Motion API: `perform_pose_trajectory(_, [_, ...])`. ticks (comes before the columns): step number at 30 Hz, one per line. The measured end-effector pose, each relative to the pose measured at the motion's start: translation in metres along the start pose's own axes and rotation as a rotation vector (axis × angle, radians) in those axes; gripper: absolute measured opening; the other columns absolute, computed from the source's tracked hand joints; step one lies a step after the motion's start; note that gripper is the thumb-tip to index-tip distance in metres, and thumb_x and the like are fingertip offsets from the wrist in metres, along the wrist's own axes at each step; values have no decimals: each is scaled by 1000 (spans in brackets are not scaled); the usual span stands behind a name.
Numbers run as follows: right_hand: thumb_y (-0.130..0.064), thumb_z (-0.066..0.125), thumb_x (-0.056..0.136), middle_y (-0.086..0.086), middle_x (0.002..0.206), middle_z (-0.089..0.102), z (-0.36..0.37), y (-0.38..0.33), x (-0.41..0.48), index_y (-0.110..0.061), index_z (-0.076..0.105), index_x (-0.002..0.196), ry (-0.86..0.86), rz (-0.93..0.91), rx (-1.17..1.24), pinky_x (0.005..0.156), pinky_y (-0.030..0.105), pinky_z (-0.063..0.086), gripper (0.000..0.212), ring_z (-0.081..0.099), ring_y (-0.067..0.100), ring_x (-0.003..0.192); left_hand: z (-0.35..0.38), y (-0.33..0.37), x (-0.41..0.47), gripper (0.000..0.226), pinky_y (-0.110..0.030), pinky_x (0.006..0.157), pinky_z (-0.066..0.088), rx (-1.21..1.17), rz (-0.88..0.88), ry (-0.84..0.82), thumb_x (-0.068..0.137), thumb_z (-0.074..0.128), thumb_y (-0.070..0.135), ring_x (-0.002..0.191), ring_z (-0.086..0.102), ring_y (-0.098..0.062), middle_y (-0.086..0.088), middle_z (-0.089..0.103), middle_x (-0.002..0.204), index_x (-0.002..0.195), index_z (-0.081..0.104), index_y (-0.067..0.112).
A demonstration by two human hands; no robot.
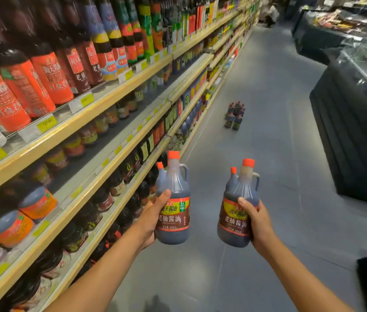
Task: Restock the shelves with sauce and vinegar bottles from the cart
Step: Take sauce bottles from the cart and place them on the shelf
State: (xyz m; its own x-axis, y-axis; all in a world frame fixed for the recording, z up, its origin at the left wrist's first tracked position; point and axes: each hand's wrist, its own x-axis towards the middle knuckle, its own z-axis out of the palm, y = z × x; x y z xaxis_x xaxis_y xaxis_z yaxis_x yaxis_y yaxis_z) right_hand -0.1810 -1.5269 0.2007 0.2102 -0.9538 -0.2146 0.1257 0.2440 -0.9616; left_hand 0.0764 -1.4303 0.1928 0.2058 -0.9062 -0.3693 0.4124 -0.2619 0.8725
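Just right of the pale-wood shelf unit, our left hand grips one dark, orange-capped plastic sauce jug and our right hand grips a second matching jug farther right, each half hiding a smaller bottle behind it.

aisle floor: open | bottle cluster: mid-aisle | shelves: seemingly full

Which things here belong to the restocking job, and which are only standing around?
Belong to the job:
- left hand gripping a soy sauce bottle
- right hand gripping a second soy sauce bottle
- shelves
- probably the bottles on the floor

Only standing around:
- dark display counter
- distant person
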Motion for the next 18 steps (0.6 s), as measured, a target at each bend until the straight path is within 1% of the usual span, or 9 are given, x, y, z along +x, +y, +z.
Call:
perform_pose_trajectory(3, [-51, 89, 50, 21, 107, 74, 7, -2, 27, -11, 61, 124, -23, 26, 5, 77, 45, 60, 88, 73, 34, 90, -4, 5, 22, 118, -60, 105, 50, -7, 9, 17, 42, 93, 70, 115, 68, -39, -19, 71, 122, 140, 55, 16])
perform_pose_trajectory(5, [-47, 83, 55, 20, 103, 74, 14, -2, 45, -8, 60, 125, -20, 47, 7, 74, 44, 61, 83, 73, 33, 87, -8, 9, 37, 121, -59, 104, 50, -17, 16, 26, 41, 95, 67, 114, 68, -40, -21, 71, 122, 141, 53, 14])
perform_pose_trajectory(7, [-46, 80, 57, 18, 100, 75, 21, -1, 63, -7, 59, 126, -23, 59, 12, 72, 42, 61, 82, 74, 32, 85, -12, 14, 53, 122, -58, 103, 52, -26, 23, 38, 38, 96, 66, 112, 69, -40, -21, 72, 121, 140, 54, 12])
perform_pose_trajectory(10, [-45, 79, 57, 19, 97, 75, 37, -3, 91, -6, 60, 124, -48, 62, 7, 72, 43, 61, 80, 73, 33, 82, -20, 24, 79, 121, -56, 99, 54, -37, 15, 40, 38, 95, 67, 107, 71, -38, -22, 72, 118, 138, 55, 13])
perform_pose_trajectory(15, [-45, 78, 57, 18, 93, 75, 71, -11, 140, -4, 60, 121, -67, 69, -4, 66, 39, 61, 77, 74, 30, 77, -41, 50, 126, 117, -45, 84, 61, -48, 22, 17, 41, 93, 70, 100, 74, -34, -21, 74, 115, 136, 56, 14])
perform_pose_trajectory(18, [-47, 78, 57, 18, 94, 75, 94, -11, 168, -4, 60, 121, -80, 71, -41, 67, 40, 62, 79, 74, 32, 79, -57, 63, 151, 115, -43, 82, 61, -67, 18, 10, 38, 92, 72, 99, 75, -33, -19, 75, 114, 133, 58, 16])
